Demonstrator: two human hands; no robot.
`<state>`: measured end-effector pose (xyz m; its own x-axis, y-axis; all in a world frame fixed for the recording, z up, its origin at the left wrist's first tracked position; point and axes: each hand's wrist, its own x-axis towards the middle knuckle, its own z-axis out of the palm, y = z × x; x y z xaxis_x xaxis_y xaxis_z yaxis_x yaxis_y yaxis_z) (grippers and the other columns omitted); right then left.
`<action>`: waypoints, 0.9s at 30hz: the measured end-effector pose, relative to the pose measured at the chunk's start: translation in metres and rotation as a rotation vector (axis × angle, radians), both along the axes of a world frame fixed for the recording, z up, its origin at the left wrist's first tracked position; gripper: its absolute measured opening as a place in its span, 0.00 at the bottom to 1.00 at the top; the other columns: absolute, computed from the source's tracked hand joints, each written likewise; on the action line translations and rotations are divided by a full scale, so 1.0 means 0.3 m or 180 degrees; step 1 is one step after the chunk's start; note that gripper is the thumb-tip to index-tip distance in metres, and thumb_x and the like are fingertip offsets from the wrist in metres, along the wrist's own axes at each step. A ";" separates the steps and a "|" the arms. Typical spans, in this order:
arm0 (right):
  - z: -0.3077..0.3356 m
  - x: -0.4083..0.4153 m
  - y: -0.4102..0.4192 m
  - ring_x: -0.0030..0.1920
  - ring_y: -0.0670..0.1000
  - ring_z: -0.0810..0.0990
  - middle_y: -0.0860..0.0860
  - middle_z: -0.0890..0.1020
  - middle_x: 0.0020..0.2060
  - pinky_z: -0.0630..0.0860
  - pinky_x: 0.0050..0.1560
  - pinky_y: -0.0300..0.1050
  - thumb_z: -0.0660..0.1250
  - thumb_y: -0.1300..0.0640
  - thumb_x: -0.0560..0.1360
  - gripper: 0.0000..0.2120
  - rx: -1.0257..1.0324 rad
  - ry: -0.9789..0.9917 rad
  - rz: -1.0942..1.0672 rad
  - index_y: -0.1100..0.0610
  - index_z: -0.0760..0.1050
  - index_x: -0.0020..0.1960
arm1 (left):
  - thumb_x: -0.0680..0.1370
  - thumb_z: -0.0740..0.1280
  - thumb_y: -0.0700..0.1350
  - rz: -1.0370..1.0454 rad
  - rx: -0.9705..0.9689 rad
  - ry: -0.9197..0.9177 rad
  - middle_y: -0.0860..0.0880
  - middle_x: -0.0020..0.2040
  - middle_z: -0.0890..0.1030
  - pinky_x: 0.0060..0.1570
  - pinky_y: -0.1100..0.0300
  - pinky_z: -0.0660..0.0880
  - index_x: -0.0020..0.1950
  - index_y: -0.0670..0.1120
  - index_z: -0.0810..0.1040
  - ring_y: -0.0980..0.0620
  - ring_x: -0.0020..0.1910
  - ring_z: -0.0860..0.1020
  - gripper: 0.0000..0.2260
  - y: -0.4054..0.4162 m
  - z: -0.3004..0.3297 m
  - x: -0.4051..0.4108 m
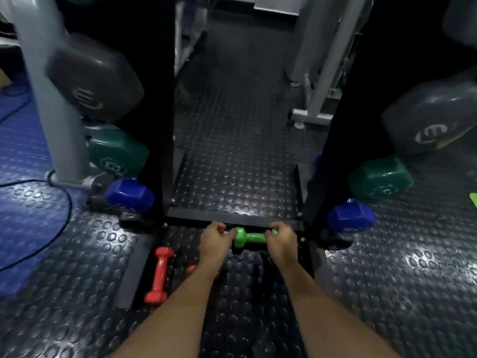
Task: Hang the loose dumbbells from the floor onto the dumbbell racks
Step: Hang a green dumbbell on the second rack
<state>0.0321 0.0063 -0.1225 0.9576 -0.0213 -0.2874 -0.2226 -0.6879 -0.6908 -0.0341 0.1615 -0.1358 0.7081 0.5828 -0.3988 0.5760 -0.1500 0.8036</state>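
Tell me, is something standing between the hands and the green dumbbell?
No. The left hand and the right hand already hold the two ends of the green dumbbell, just before the rack base.

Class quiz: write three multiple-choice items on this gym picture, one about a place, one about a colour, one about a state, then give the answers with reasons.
1. Where does the red dumbbell lie?
A. on the floor, left of the left forearm
B. on the rack
C. in a hand

2. What colour is the dumbbell between the hands?
A. blue
B. green
C. grey

3. How is it held?
A. left hand only
B. untouched
C. both hands, right hand too

Answers: A, it rests on studded flooring; B, bright green; C, fingers curl round each end.
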 end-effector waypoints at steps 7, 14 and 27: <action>-0.179 0.074 -0.065 0.62 0.62 0.78 0.62 0.76 0.64 0.73 0.61 0.48 0.71 0.54 0.77 0.25 -0.0350 0.0276 -0.0044 0.62 0.72 0.70 | 0.75 0.77 0.52 -0.0400 0.0025 0.0627 0.42 0.59 0.83 0.49 0.60 0.71 0.65 0.39 0.78 0.44 0.58 0.81 0.25 -0.065 -0.154 0.145; -0.303 0.104 -0.107 0.60 0.62 0.81 0.60 0.84 0.57 0.74 0.59 0.49 0.73 0.49 0.76 0.19 -0.0431 0.0513 0.0052 0.60 0.81 0.62 | 0.72 0.79 0.55 -0.0494 0.0345 0.0771 0.42 0.56 0.83 0.51 0.54 0.77 0.60 0.40 0.81 0.42 0.55 0.82 0.25 -0.083 -0.232 0.181; -0.143 0.051 -0.072 0.45 0.51 0.79 0.52 0.79 0.47 0.75 0.46 0.36 0.72 0.55 0.78 0.15 0.0026 -0.0729 0.0430 0.60 0.81 0.62 | 0.70 0.79 0.42 -0.0465 -0.0645 0.0634 0.42 0.49 0.80 0.29 0.56 0.81 0.50 0.43 0.73 0.49 0.41 0.81 0.17 0.048 -0.152 0.123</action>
<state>0.0474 -0.0152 -0.1654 0.9917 0.1126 -0.0625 0.0336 -0.6950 -0.7182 0.0029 0.1758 -0.1815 0.6747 0.3753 -0.6356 0.7092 -0.0912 0.6991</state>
